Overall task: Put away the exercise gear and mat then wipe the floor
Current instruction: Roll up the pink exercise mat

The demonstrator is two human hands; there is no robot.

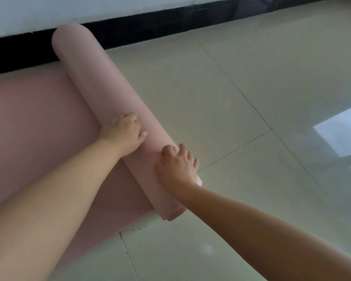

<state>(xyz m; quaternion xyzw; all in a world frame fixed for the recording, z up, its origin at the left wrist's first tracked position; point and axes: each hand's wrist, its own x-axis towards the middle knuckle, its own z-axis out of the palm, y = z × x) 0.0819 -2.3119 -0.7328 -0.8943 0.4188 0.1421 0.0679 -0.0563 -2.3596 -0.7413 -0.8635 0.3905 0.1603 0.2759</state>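
Observation:
A pink exercise mat [97,82] lies partly rolled on the tiled floor, the thick roll running from the far wall toward me. Its unrolled flat part [32,118] spreads to the left. My left hand [123,133] lies over the roll's middle, fingers curled across the top. My right hand [177,165] presses on the roll near its close end, fingers spread on the pink surface. Both forearms reach in from the bottom of the view.
Pale glossy floor tiles [251,98] stretch to the right and front, with a bright window reflection [340,134] at the right edge. A black skirting board [150,27] under a white wall runs along the far side, touching the roll's far end.

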